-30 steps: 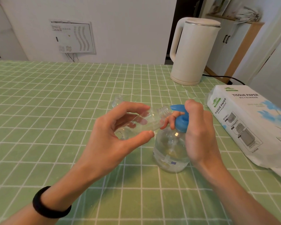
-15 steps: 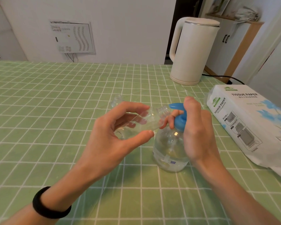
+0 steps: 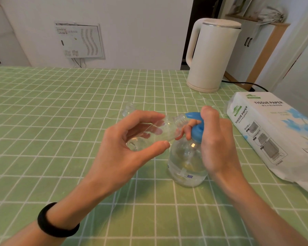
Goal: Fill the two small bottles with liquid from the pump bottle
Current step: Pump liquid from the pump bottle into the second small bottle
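Left hand (image 3: 132, 150): clamped on a small clear bottle (image 3: 160, 132), thumb underneath, fingers over the top. The bottle is held off the desk (image 3: 60, 121), tilted close to horizontal, with its threaded neck pointing right. The mouth sits just beside the tip of the blue pump head (image 3: 196, 129); contact cannot be confirmed. Black wristband (image 3: 55, 221) on the left wrist.

Right hand (image 3: 215, 142): wrapped round the neck of the pump bottle (image 3: 185, 164), fingertips showing under the spout, one digit lying over the top of the pump head. The pump bottle stands upright on the green checked cloth, near the middle of the desk. Its body is clear and the liquid level is hard to read.

Second small bottle (image 3: 129, 108): on the desk just behind the left hand, mostly hidden; how it stands cannot be told.

Far right of the desk: white kettle (image 3: 212, 55). Tissue paper pack (image 3: 274, 135) lies near the right edge.
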The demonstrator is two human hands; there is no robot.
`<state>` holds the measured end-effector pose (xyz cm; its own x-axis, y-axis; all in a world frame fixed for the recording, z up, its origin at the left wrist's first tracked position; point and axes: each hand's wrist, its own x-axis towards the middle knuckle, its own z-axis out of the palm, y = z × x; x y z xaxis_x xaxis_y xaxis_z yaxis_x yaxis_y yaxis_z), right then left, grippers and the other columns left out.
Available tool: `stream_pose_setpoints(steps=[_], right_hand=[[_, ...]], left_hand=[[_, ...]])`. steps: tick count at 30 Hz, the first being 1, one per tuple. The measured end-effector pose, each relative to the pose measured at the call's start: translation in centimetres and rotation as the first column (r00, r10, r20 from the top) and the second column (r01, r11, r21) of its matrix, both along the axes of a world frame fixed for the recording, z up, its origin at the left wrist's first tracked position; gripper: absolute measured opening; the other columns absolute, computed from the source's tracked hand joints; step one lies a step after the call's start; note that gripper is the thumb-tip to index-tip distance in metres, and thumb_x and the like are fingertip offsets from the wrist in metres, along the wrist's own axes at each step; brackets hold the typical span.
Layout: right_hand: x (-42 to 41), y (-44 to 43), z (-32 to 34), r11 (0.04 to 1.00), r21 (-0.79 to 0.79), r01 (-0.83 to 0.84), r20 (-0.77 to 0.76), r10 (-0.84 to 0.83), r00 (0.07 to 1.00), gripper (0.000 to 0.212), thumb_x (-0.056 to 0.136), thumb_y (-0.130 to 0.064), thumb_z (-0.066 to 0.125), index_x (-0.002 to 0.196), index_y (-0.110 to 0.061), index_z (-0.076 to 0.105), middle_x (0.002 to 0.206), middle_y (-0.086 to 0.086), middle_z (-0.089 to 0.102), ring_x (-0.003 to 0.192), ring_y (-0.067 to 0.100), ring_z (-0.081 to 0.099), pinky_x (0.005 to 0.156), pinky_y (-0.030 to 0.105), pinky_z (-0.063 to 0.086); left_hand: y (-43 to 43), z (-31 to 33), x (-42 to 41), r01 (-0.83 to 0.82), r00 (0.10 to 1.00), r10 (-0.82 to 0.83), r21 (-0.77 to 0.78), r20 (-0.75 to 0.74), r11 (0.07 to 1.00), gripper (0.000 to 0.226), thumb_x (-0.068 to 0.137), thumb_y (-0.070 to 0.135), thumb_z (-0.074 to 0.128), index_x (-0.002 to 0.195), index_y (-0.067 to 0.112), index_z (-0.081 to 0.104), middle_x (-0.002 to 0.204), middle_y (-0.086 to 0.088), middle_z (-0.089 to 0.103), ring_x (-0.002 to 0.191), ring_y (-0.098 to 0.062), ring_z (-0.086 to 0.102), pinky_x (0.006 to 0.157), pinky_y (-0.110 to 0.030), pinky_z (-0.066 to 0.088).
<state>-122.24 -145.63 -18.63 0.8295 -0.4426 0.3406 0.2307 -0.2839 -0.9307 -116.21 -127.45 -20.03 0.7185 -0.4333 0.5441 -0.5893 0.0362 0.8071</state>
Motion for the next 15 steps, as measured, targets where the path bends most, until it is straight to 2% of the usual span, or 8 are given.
stream_pose_setpoints(steps=[3, 4, 7, 11, 13, 15], right_hand=[[0.09, -0.13, -0.01, 0.998, -0.068, -0.002, -0.016, 0.001, 1.000, 0.055, 0.093, -0.031, 0.037, 0.054, 0.004, 0.052, 0.063, 0.012, 0.072, 0.062, 0.007, 0.068, 0.061, 0.021, 0.047], [0.07, -0.13, -0.02, 0.997, -0.077, -0.002, -0.023, 0.001, 1.000, 0.055, 0.093, -0.031, 0.037, 0.055, 0.006, 0.053, 0.064, 0.013, 0.073, 0.062, 0.007, 0.068, 0.062, 0.021, 0.046], [-0.02, -0.04, -0.14, 0.999, -0.045, 0.007, -0.009, -0.007, 1.000, 0.056, 0.095, -0.037, 0.038, 0.051, -0.006, 0.053, 0.063, 0.008, 0.073, 0.065, 0.009, 0.069, 0.064, 0.019, 0.049], [-0.09, 0.14, -0.16, 0.999, -0.019, 0.029, -0.013, -0.029, 0.999, 0.071, 0.092, -0.065, 0.032, 0.050, -0.013, 0.054, 0.068, 0.006, 0.077, 0.072, 0.016, 0.074, 0.073, 0.023, 0.053], [-0.10, 0.15, -0.11, 1.000, -0.014, 0.022, -0.008, -0.022, 1.000, 0.068, 0.092, -0.063, 0.033, 0.050, -0.013, 0.054, 0.067, 0.007, 0.077, 0.071, 0.015, 0.074, 0.071, 0.020, 0.052], [-0.05, 0.02, -0.06, 1.000, -0.006, -0.002, 0.004, 0.002, 1.000, 0.060, 0.093, -0.050, 0.038, 0.051, -0.011, 0.052, 0.063, 0.007, 0.074, 0.066, 0.010, 0.071, 0.067, 0.015, 0.050]], left_hand=[[0.00, -0.01, 0.02, -0.005, 1.000, 0.005, 0.006, 0.011, 1.000, 0.046, 0.082, 0.033, 0.083, 0.126, 0.031, 0.069, 0.117, 0.015, 0.077, 0.110, -0.013, 0.076, 0.096, -0.028, 0.060], [0.01, -0.01, 0.02, -0.007, 1.000, 0.007, 0.007, 0.013, 1.000, 0.046, 0.082, 0.034, 0.082, 0.126, 0.031, 0.069, 0.117, 0.016, 0.077, 0.110, -0.012, 0.076, 0.096, -0.027, 0.060], [-0.01, -0.07, 0.04, -0.006, 1.000, 0.006, -0.003, 0.013, 1.000, 0.046, 0.081, 0.034, 0.083, 0.126, 0.033, 0.069, 0.117, 0.015, 0.077, 0.110, -0.013, 0.076, 0.095, -0.028, 0.060], [0.02, -0.11, 0.09, -0.007, 1.000, 0.007, -0.012, 0.016, 1.000, 0.047, 0.081, 0.032, 0.083, 0.126, 0.031, 0.069, 0.117, 0.014, 0.077, 0.110, -0.017, 0.076, 0.096, -0.029, 0.060], [0.04, -0.12, 0.13, -0.008, 1.000, 0.008, -0.012, 0.024, 1.000, 0.047, 0.081, 0.032, 0.084, 0.127, 0.030, 0.069, 0.118, 0.014, 0.077, 0.110, -0.017, 0.076, 0.096, -0.030, 0.060], [0.02, -0.14, 0.21, -0.008, 0.999, 0.009, -0.012, 0.031, 1.000, 0.048, 0.082, 0.033, 0.084, 0.127, 0.032, 0.069, 0.119, 0.014, 0.077, 0.111, -0.017, 0.076, 0.097, -0.030, 0.059]])
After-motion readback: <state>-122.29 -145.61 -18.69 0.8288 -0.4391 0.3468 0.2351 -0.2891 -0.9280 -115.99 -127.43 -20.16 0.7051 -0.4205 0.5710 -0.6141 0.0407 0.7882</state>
